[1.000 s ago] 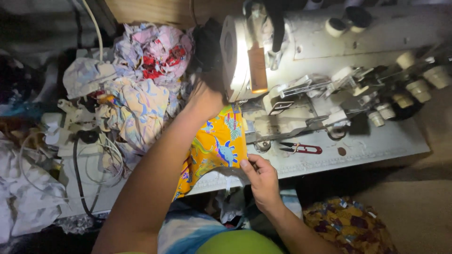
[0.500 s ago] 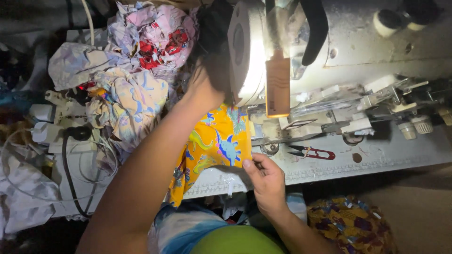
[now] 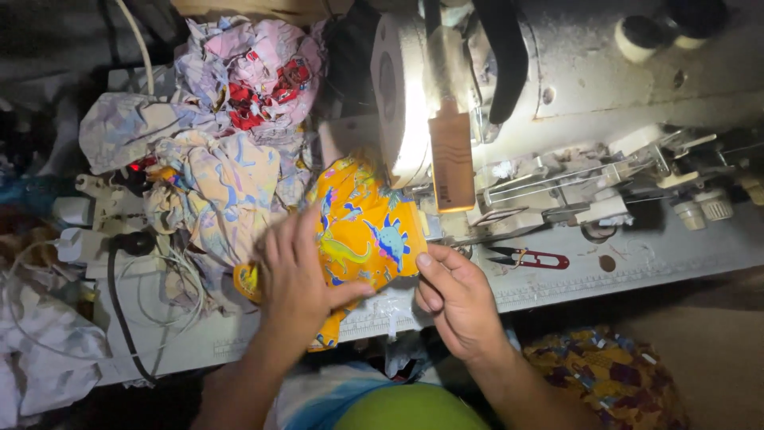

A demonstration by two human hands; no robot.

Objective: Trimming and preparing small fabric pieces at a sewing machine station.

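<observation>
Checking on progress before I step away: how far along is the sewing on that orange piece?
Both hands are on it: left hand flat on the orange dinosaur-print fabric, right hand pinching its edge beside the sewing machine. No finished seam is visible. Red-handled snips lie unused; a pile of printed fabric pieces sits alongside.

The scene is dim overall, lit mainly by one small lamp (image 3: 410, 139) on the sewing machine (image 3: 573, 87) at upper centre, which glares white and washes out detail there. Its light falls on the orange printed fabric (image 3: 362, 231) and the heap of cloth scraps (image 3: 231, 127), both fairly sharp. The left edge and lower corners sink into near-black shadow, with grainy, soft detail
</observation>
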